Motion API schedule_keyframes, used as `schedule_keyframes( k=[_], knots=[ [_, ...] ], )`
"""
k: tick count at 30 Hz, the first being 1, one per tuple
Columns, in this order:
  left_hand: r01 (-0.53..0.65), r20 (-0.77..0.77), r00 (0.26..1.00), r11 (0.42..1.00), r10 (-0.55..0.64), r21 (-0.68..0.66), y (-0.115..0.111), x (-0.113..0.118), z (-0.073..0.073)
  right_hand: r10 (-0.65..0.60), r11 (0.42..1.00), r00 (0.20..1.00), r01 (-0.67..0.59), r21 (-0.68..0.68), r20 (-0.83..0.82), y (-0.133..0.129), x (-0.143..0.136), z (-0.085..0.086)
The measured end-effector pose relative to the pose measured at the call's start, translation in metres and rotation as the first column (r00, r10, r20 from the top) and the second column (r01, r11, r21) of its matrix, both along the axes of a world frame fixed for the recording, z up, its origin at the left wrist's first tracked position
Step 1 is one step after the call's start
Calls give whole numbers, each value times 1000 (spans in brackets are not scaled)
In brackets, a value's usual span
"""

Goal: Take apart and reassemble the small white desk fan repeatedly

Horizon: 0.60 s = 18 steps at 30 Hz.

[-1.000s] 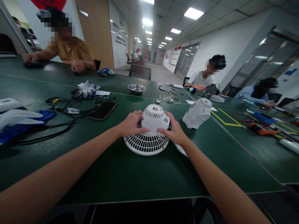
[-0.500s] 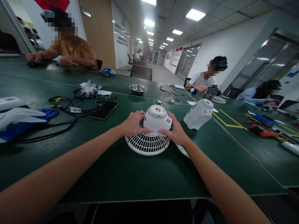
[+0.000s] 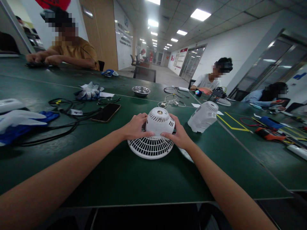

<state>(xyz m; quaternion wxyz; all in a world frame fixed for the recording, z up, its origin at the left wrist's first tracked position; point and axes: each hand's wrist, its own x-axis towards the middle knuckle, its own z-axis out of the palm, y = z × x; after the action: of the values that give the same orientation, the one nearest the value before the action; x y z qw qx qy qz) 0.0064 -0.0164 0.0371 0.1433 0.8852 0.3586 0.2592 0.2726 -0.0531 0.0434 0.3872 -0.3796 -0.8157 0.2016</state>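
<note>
A white, domed motor housing (image 3: 160,123) with slotted vents and a round hole on top sits over a white fan grille (image 3: 151,149), which lies on the green table. My left hand (image 3: 137,127) grips the housing's left side, thumb along its front lower edge. From the right, my right hand (image 3: 177,132) is wrapped round the other side, its thumb close to the left one. Fingers behind the housing are hidden. Partly covered by my right forearm, a pale flat piece (image 3: 185,155) rests beside the grille. Another white vented fan part (image 3: 203,117) stands to the right.
A phone (image 3: 106,112), black cables (image 3: 72,123) and blue-white gloves (image 3: 21,124) lie to the left. Behind the housing are a metal bowl (image 3: 141,91) and a white cable (image 3: 171,101). An orange-black tool (image 3: 271,134) lies right. Several people sit around the table.
Both hands keep their grip on the motor housing, with almost no movement. The view has shifted very slightly. At the far left, a co-worker's hands have drawn closer together.
</note>
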Motion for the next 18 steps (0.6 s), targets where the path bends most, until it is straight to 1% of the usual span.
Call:
schedule_keyframes(
  k=[7, 13, 18],
  knots=[
    [-7, -30, 1000, 998, 8, 58, 1, -1, -5, 7, 1000, 1000, -7, 3, -4, -1, 2, 2],
    [-7, -7, 1000, 999, 7, 49, 1, -2, -6, -9, 1000, 999, 9, 1, 34, -4, -3, 8],
    [-49, -18, 999, 997, 50, 64, -3, 2, -4, -26, 1000, 1000, 26, 7, 16, -1, -4, 4]
  ],
)
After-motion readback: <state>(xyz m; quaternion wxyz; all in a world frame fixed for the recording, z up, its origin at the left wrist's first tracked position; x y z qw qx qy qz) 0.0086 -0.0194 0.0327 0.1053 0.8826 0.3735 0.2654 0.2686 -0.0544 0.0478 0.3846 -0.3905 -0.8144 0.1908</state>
